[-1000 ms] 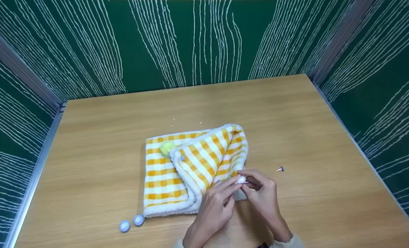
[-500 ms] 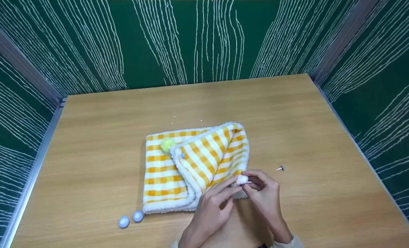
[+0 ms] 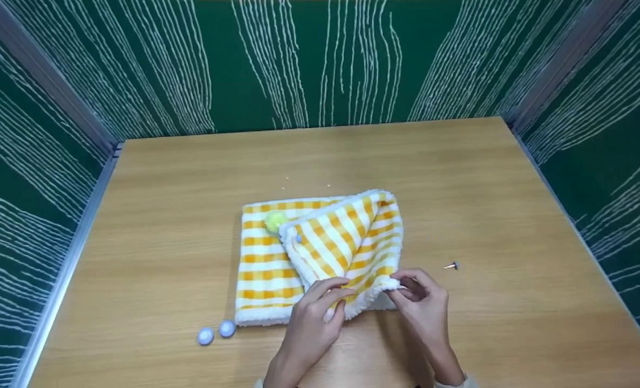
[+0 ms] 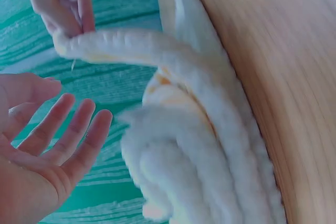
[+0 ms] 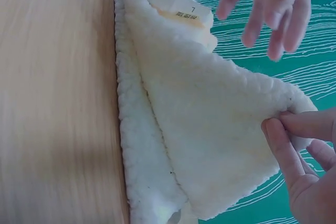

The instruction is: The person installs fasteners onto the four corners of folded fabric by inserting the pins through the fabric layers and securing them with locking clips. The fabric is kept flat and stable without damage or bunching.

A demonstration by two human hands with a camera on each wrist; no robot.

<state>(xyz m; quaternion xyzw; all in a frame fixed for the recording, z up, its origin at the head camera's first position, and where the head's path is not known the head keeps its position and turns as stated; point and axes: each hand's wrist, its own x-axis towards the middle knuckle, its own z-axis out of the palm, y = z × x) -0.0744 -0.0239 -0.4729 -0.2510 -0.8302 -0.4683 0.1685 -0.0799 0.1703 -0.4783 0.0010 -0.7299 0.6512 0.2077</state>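
A yellow-and-white checked blanket (image 3: 266, 258) with fleecy white edging lies folded, one flap turned diagonally over it. My right hand (image 3: 425, 304) pinches its near right corner (image 3: 387, 282), lifted off the table. In the right wrist view, the thumb and fingers (image 5: 283, 142) grip the fleece. A thin pin tip (image 4: 73, 64) shows just under that corner in the left wrist view. My left hand (image 3: 314, 323) is held over the near edge with loosely spread fingers, apart from the pinched corner and holding nothing. On the flap's tip is a small blue dot (image 3: 298, 238).
A yellow-green ball (image 3: 275, 221) sits on the blanket by the flap's tip. Two pale lavender round caps (image 3: 206, 336) lie at the near left corner. A pin with a dark head (image 3: 452, 265) lies to the right on the wooden table (image 3: 180, 226). Green walls surround it.
My left hand has let go of the corner and drawn back to the left. The right hand keeps pinching the corner. The head view has shifted slightly.
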